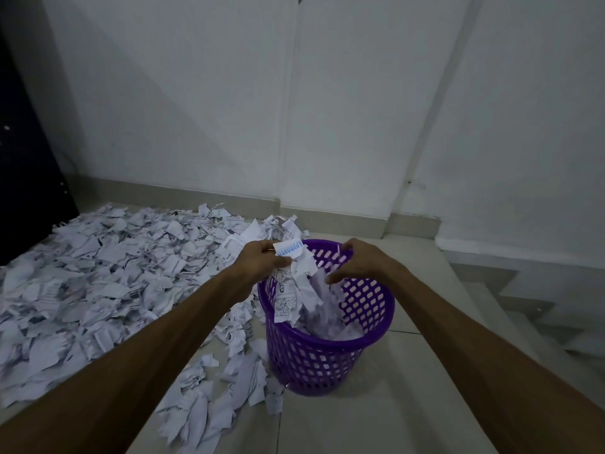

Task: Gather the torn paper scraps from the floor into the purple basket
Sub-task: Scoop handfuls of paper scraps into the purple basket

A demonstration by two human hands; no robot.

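Observation:
A purple perforated basket [330,362] stands on the tiled floor, partly filled with white paper. My left hand [260,258] hovers over the basket's left rim and grips a bunch of torn scraps [299,276], one printed with blue letters. Some scraps are blurred, falling into the basket. My right hand [357,262] is above the basket's far rim, fingers spread and pointing down, holding nothing. A wide heap of torn paper scraps [98,280] covers the floor to the left of the basket, with more scraps [222,394] in front of it.
White walls [327,109] with a skirting board close the space behind. A dark cabinet or door [26,191] stands at the far left. Stairs [523,306] drop away to the right of the basket. Bare tiles [376,421] lie in front of the basket.

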